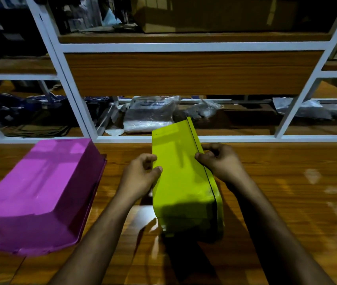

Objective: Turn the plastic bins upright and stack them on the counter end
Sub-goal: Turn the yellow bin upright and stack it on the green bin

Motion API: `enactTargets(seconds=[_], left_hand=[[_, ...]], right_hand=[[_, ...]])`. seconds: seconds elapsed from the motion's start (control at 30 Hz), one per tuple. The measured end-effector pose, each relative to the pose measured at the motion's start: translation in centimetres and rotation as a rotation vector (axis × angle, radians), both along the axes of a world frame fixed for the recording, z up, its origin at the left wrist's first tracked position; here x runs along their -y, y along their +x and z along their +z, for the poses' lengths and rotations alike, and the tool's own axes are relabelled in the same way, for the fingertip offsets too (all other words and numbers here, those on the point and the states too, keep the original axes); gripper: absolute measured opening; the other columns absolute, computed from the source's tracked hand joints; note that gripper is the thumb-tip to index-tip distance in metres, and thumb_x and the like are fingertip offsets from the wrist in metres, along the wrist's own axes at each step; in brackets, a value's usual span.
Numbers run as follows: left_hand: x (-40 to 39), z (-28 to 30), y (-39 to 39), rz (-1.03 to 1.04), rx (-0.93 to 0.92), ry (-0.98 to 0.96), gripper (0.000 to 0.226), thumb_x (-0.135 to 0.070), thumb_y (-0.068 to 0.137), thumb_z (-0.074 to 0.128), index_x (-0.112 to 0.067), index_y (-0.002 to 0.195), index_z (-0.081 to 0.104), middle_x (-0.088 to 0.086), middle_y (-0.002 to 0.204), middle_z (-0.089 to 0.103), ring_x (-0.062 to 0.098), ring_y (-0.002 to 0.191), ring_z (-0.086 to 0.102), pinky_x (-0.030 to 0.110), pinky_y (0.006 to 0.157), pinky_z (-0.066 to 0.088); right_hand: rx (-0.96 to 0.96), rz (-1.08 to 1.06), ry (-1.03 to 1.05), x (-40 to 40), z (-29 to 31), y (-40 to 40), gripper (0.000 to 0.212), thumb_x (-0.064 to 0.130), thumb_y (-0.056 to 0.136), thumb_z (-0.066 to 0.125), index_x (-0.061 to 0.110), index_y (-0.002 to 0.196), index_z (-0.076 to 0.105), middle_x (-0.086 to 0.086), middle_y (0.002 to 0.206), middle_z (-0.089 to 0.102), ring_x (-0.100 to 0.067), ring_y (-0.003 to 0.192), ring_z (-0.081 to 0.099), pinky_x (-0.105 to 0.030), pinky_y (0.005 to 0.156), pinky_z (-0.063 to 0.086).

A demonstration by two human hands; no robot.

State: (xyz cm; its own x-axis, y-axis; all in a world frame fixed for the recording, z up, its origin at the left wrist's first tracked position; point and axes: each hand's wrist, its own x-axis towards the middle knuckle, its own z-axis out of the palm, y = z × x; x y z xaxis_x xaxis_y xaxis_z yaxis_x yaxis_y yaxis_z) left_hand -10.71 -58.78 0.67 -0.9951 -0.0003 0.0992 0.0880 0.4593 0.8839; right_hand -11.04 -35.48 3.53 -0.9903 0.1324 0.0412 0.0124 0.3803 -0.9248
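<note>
A yellow-green plastic bin (181,182) stands tilted on its side at the middle of the wooden counter (286,202), its opening hidden from me. My left hand (141,173) grips its left edge, thumb on the flat face. My right hand (221,161) holds the rim on its right side. A larger purple bin (40,194) lies upside down on the counter to the left, untouched.
A white-framed shelf unit (184,138) rises along the counter's far edge. Behind the frame lie plastic bags (149,114), dark cloth and cardboard boxes. Glossy bare counter stretches to the right of the yellow-green bin.
</note>
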Motion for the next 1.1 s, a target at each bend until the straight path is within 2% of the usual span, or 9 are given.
enactTargets(seconds=[0.1,0.27,0.4,0.5,0.67,0.77,0.87,1.0,1.1], left_hand=[[-0.2,1.5,-0.2,0.081,-0.159,-0.088,0.029,-0.027,0.082,0.075,-0.022,0.11,0.07,-0.003,0.111,0.065,0.009,0.098,0.061,0.019,0.073,0.048],[-2.0,3.9,-0.2,-0.046,-0.123,-0.032,0.027,-0.034,0.082,0.072,-0.02,0.106,0.072,-0.003,0.095,0.073,0.007,0.086,0.066,0.03,0.077,0.055],[-3.5,3.6,-0.5,-0.011,-0.096,0.007,0.027,-0.038,0.082,0.071,-0.017,0.1,0.074,-0.002,0.078,0.07,0.01,0.07,0.064,0.031,0.067,0.054],[-3.2,3.3,-0.7,0.062,-0.088,-0.057,0.036,-0.045,0.079,0.073,-0.017,0.101,0.072,-0.005,0.078,0.068,0.012,0.076,0.064,0.027,0.067,0.047],[-1.8,4.3,-0.7,0.12,-0.032,-0.152,0.045,-0.055,0.073,0.075,-0.021,0.1,0.068,-0.004,0.073,0.059,0.015,0.071,0.057,0.024,0.055,0.035],[-0.5,4.7,-0.6,0.138,0.005,-0.127,0.051,-0.057,0.062,0.075,-0.021,0.098,0.07,-0.004,0.073,0.062,0.017,0.069,0.06,0.03,0.059,0.043],[0.7,4.2,-0.5,0.127,0.023,-0.075,0.052,-0.055,0.061,0.067,-0.022,0.101,0.072,-0.003,0.077,0.066,0.016,0.073,0.065,0.037,0.071,0.054],[1.9,3.2,-0.4,0.119,0.018,0.039,0.047,-0.05,0.065,0.068,-0.024,0.104,0.072,0.003,0.079,0.068,0.018,0.071,0.063,0.038,0.067,0.053],[3.3,2.7,-0.7,0.091,0.067,0.161,0.039,-0.037,0.072,0.069,-0.021,0.108,0.071,0.006,0.085,0.07,0.017,0.065,0.062,0.034,0.059,0.047]], right_hand=[[0.055,0.043,-0.16,0.2,0.4,-0.1,0.025,0.011,0.086,0.072,0.006,0.11,0.068,0.002,0.067,0.067,-0.015,0.068,0.063,-0.031,0.065,0.047],[0.13,0.065,-0.352,1.4,0.6,-0.1,0.027,0.004,0.092,0.061,-0.005,0.117,0.064,-0.034,0.112,0.066,-0.031,0.087,0.063,-0.048,0.081,0.054],[0.142,0.136,-0.395,2.7,1.2,0.3,0.025,0.0,0.096,0.05,-0.008,0.117,0.061,-0.025,0.1,0.067,-0.02,0.07,0.059,-0.022,0.055,0.051],[0.106,0.27,-0.298,3.1,1.3,0.8,0.029,-0.003,0.097,0.047,0.004,0.122,0.059,-0.006,0.097,0.066,-0.008,0.067,0.058,-0.017,0.054,0.047],[0.018,0.425,-0.15,2.8,0.6,0.7,0.036,0.0,0.097,0.05,0.02,0.123,0.063,0.003,0.101,0.068,-0.008,0.077,0.058,-0.019,0.059,0.048],[-0.024,0.163,0.006,1.2,-2.3,-1.3,0.027,0.012,0.092,0.062,0.021,0.116,0.069,0.002,0.098,0.069,-0.015,0.082,0.064,-0.026,0.062,0.053],[0.145,0.011,0.238,-1.1,-6.2,-2.6,0.03,0.024,0.085,0.067,0.017,0.114,0.071,-0.001,0.107,0.071,-0.022,0.101,0.067,-0.037,0.086,0.053],[0.394,0.112,0.125,-1.9,-9.6,-2.0,0.019,0.03,0.077,0.066,0.014,0.088,0.069,-0.016,0.086,0.07,-0.03,0.07,0.064,-0.037,0.065,0.047],[0.376,0.118,-0.066,-1.4,-9.2,-1.4,0.022,0.01,0.084,0.062,0.012,0.105,0.067,-0.021,0.089,0.071,-0.026,0.068,0.064,-0.046,0.064,0.054]])
